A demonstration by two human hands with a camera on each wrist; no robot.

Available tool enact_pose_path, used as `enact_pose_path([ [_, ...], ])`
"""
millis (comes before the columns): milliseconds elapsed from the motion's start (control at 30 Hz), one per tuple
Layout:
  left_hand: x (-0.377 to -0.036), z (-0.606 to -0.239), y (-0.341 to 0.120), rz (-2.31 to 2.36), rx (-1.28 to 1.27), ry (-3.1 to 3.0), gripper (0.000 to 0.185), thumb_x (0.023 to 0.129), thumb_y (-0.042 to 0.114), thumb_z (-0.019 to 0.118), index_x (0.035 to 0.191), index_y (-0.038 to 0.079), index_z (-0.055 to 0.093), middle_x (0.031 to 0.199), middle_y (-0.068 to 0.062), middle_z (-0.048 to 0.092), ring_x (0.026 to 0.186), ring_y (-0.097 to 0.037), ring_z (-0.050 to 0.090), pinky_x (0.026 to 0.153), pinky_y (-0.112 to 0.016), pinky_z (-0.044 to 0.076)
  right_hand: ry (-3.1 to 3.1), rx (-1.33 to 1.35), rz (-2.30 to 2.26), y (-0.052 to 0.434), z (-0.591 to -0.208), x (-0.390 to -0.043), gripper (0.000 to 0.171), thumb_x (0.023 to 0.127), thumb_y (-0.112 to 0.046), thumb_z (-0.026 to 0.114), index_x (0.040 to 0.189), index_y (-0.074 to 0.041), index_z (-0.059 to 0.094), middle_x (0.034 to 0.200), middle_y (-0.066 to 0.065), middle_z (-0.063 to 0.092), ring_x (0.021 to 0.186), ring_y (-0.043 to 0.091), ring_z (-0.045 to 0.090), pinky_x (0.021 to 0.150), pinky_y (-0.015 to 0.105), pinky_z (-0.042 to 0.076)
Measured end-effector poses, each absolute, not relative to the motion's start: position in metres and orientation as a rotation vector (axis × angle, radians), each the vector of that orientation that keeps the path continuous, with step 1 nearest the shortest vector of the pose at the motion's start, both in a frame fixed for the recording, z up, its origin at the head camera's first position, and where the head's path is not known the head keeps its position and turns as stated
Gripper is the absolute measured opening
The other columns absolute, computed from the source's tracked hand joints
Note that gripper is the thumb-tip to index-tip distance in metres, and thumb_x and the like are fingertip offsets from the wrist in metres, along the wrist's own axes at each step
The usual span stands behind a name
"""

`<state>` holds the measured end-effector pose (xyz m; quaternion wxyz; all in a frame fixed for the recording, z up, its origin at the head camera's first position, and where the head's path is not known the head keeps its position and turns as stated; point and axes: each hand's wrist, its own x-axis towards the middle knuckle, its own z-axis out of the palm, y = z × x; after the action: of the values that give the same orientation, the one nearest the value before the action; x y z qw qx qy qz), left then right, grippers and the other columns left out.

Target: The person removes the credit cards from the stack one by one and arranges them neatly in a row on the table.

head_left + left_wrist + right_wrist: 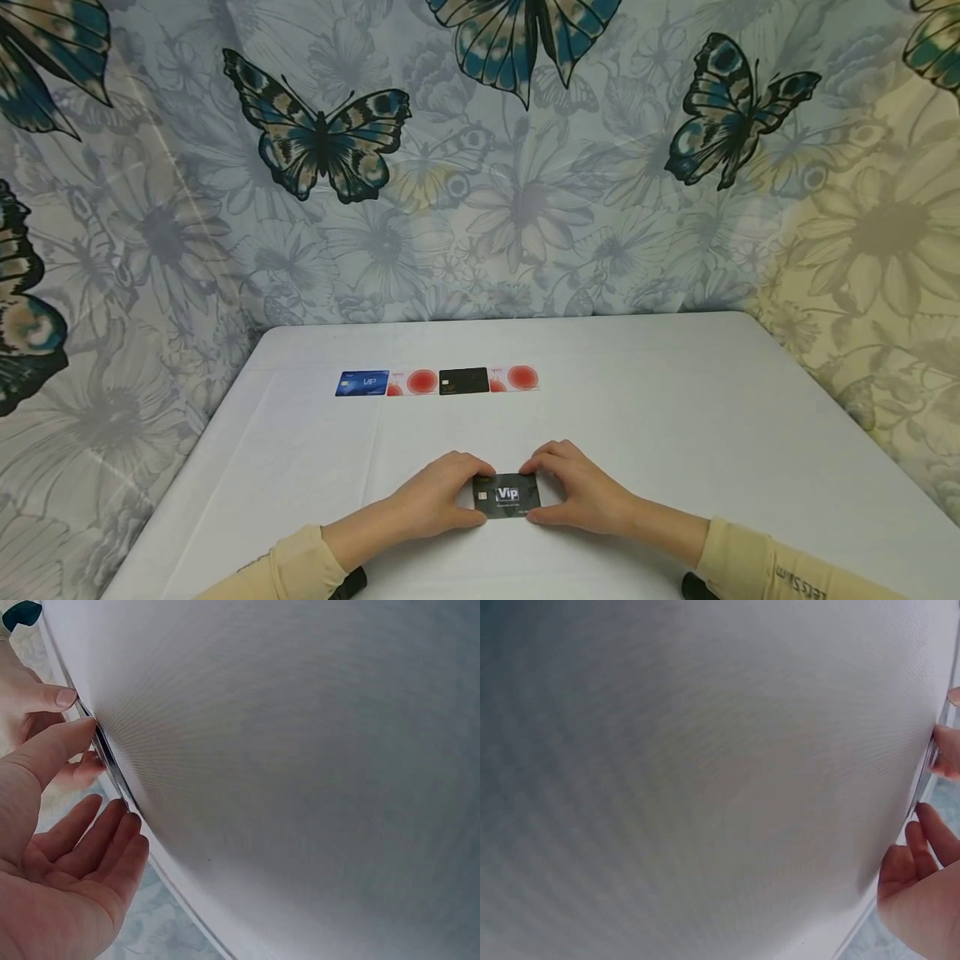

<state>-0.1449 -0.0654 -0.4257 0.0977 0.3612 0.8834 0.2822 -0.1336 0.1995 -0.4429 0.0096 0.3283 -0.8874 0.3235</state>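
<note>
A dark grey "Vip" card (506, 505) lies near the front of the white table, printed face up. My left hand (442, 496) pinches its left end, the thumb at the near edge and the fingers at the far edge. At the right end my right hand (583, 493) grips it the same way. In the left wrist view the card shows only as a thin dark edge (112, 761) between the fingers of the left hand (71, 877). The right wrist view catches the right hand (922, 892) at the frame's edge.
Farther back, a row of cards lies edge to edge: a blue VIP card (363, 383), a white card with red circles (412, 383), a black card (463, 381) and another red-and-white card (513, 379). Butterfly-patterned cloth (525, 208) stands behind the white table (675, 400).
</note>
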Motion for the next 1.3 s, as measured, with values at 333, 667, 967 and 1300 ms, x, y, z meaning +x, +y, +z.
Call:
enact_pose_path([
  [333, -0.1461, -0.4274, -0.0668, 0.875, 1.145, 2.628, 0.048, 0.079, 0.017, 0.081, 0.122, 0.010, 0.061, 0.115, 0.002, 0.063, 0.107, -0.010, 0.056, 0.097, -0.027, 0.045, -2.753, 1.027, 0.962, 0.1993, -0.4419, -0.1346, 0.043, 0.076, -0.033, 0.083, 0.112, -0.021, 0.062, 0.110, -0.013, 0.060, 0.102, 0.008, 0.050, 0.090, 0.031, 0.047],
  [667, -0.1482, -0.4271, -0.0667, 0.940, 1.179, 2.655, 0.044, 0.077, 0.015, 0.081, 0.117, 0.012, 0.062, 0.113, 0.004, 0.063, 0.102, -0.010, 0.055, 0.093, -0.027, 0.047, -2.730, 1.018, 0.968, 0.1997, -0.4426, -0.1367, 0.047, 0.073, -0.032, 0.085, 0.113, -0.022, 0.061, 0.111, -0.014, 0.059, 0.103, 0.010, 0.049, 0.090, 0.030, 0.045],
  [967, -0.1466, -0.4265, -0.0661, 0.940, 1.143, 2.665, 0.044, 0.078, 0.016, 0.081, 0.117, 0.015, 0.061, 0.114, 0.006, 0.062, 0.104, -0.010, 0.055, 0.095, -0.027, 0.047, -2.707, 1.026, 0.922, 0.1993, -0.4440, -0.1357, 0.052, 0.071, -0.029, 0.087, 0.115, -0.021, 0.061, 0.112, -0.016, 0.058, 0.105, 0.007, 0.047, 0.090, 0.029, 0.046],
  [1300, -0.1471, -0.4249, -0.0662, 0.943, 1.169, 2.697, 0.045, 0.079, 0.017, 0.081, 0.119, 0.016, 0.060, 0.116, 0.005, 0.061, 0.108, -0.011, 0.054, 0.096, -0.028, 0.047, -2.672, 0.997, 0.880, 0.1977, -0.4397, -0.1350, 0.053, 0.070, -0.029, 0.087, 0.115, -0.021, 0.060, 0.111, -0.015, 0.058, 0.105, 0.009, 0.048, 0.088, 0.033, 0.048],
])
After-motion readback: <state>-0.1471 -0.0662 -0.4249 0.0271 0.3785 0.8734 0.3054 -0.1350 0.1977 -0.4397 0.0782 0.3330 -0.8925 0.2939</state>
